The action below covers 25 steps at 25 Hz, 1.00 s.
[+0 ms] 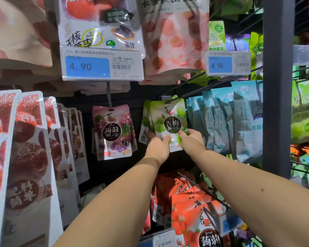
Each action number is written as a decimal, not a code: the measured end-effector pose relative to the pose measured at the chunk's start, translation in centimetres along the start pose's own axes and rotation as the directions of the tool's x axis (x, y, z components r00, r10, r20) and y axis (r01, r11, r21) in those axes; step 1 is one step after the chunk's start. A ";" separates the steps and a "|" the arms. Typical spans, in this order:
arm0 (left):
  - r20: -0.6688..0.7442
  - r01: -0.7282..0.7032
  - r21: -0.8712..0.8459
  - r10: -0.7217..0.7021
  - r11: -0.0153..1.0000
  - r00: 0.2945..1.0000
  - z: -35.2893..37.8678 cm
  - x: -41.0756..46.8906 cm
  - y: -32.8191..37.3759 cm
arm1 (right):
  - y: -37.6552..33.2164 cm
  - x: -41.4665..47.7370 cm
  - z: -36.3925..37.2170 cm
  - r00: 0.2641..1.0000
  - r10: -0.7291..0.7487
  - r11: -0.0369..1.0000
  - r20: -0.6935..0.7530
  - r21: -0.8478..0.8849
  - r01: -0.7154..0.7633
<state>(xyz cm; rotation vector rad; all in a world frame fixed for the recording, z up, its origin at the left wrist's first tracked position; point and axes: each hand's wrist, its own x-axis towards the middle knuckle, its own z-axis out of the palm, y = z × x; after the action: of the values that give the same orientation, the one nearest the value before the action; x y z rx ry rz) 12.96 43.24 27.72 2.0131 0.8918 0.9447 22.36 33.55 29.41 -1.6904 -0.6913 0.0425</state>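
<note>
A shop aisle, no doubt about it: glossy plastic snack pouches hung in rows on thin black metal pegs, and blue-and-white price labels showed 4.90 beside printed barcodes.

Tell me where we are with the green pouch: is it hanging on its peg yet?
Nearly. Done: the front green pouch sits at the tip of the peg, with a second green pouch behind it. In hand: the left hand and right hand pinch its lower corners. Left: probably slide it back and let go; whether its hole is threaded is unclear.
</note>
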 end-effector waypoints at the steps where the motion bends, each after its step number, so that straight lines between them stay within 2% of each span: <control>1: -0.003 0.006 -0.019 -0.006 1.000 1.000 -0.8 -1.6 1.1 | 0.0 -0.1 0.0 1.000 -0.008 1.000 -0.022 -0.016 0.008; 4: -0.013 0.038 -0.074 -0.039 0.997 0.999 -2.1 -4.6 3.3 | 0.0 -0.9 -0.8 0.999 0.022 1.000 -0.042 -0.021 -0.023; 7: -0.082 0.060 -0.044 -0.063 0.997 0.995 -2.8 -6.5 4.4 | -1.1 -3.0 -2.3 0.996 0.079 0.995 -0.042 -0.057 -0.082; 10: -0.133 0.049 0.017 -0.046 0.999 0.990 -3.1 -9.2 5.5 | -2.3 -5.8 -3.9 0.997 0.065 0.993 -0.051 -0.094 -0.070; 15: -0.043 -0.074 -0.015 0.074 0.997 0.996 -4.3 -18.2 6.8 | -3.1 -13.9 -8.4 0.999 0.031 0.989 -0.024 -0.144 -0.034; 18: 0.031 -0.113 -0.073 0.115 0.991 0.993 -4.7 -24.0 6.9 | -2.9 -18.7 -11.4 0.999 0.048 0.996 -0.009 -0.074 -0.049; 21: 0.075 -0.129 -0.101 0.137 0.986 0.988 -4.7 -30.2 5.9 | -1.8 -24.4 -14.3 0.996 0.092 0.995 -0.004 -0.036 -0.092; 25: 0.198 -0.081 -0.156 0.112 0.984 0.974 -3.8 -39.9 3.0 | 0.6 -35.1 -18.1 0.983 0.181 0.983 0.039 -0.016 -0.181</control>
<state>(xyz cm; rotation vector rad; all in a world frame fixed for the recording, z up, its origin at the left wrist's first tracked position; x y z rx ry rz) -8.89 10.65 19.15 1.9988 0.5987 0.8108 1.00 1.29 21.53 -1.7645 -0.5665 0.2012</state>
